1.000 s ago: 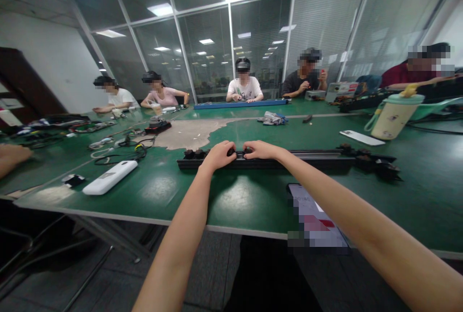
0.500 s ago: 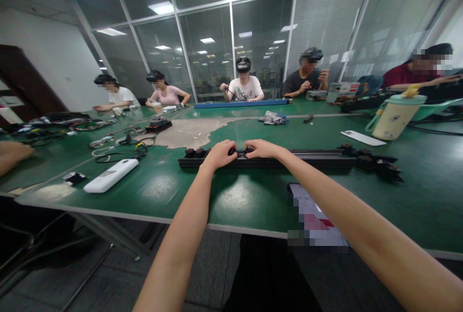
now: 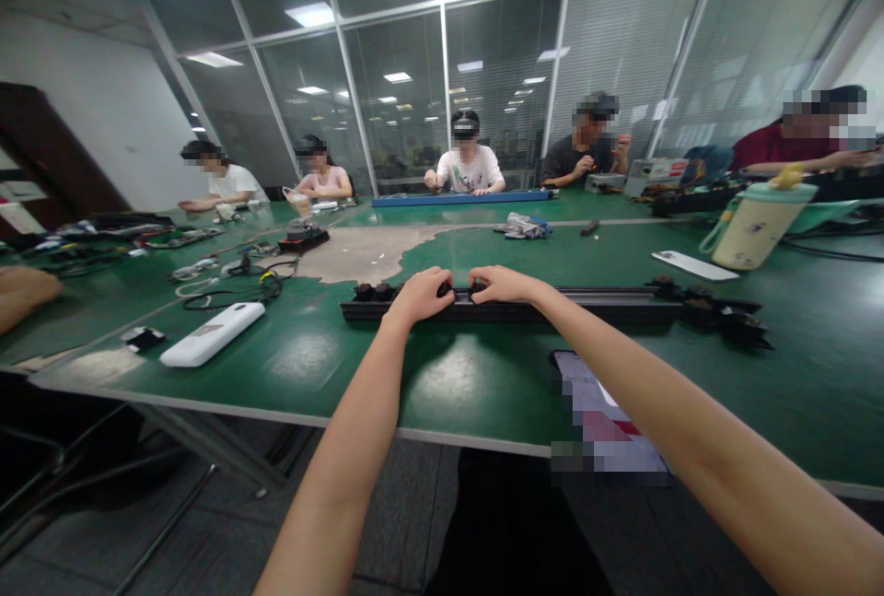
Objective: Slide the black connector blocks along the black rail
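Zero clear shift noted this past second, keeping work at one spot: left hand [image 3: 420,296] and right hand [image 3: 509,284] curl fingers over dark pieces [image 3: 445,288] on the black rail [image 3: 604,303] across the table [image 3: 470,384], whether gripped I cannot tell.

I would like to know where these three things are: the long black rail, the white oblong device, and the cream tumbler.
Long black rail [image 3: 622,310]: head view, front side, toward its right end.
White oblong device [image 3: 214,334]: head view, middle of its upper face.
Cream tumbler [image 3: 760,227]: head view, middle of its body.
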The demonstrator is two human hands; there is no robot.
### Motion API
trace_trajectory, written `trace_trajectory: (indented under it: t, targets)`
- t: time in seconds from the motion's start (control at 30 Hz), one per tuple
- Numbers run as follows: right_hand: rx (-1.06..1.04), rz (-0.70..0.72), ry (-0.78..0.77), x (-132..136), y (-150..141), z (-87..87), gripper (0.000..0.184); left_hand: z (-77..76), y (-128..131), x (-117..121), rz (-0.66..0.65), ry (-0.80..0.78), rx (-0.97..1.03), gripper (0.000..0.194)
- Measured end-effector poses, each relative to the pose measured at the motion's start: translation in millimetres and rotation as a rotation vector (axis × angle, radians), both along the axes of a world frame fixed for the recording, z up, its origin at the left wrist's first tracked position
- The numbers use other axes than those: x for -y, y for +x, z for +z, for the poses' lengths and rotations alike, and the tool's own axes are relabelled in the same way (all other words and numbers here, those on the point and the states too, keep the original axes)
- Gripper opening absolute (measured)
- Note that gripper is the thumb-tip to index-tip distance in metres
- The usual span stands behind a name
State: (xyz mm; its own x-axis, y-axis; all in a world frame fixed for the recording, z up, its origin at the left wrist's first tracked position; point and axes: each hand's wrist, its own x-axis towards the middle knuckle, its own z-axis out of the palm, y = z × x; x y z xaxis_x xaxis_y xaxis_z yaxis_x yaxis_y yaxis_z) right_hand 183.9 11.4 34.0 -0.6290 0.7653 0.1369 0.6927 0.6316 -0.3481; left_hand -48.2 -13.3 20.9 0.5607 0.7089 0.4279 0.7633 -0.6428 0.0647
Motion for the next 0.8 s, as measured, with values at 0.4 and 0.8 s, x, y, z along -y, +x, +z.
trace_trajectory:
  t: [0.4, 0.8]
  targets:
    - [-0.038, -0.032, -0.031, 11, 5, 3.5, 0.027, 1.1, -1, 0, -0.012, -0.008, 0.006, 0.011]
    - [-0.241, -0.123, -0.056, 13, 12, -17.0, 0.026, 1.1, -1, -1, -0.01, -0.011, 0.025, 0.013]
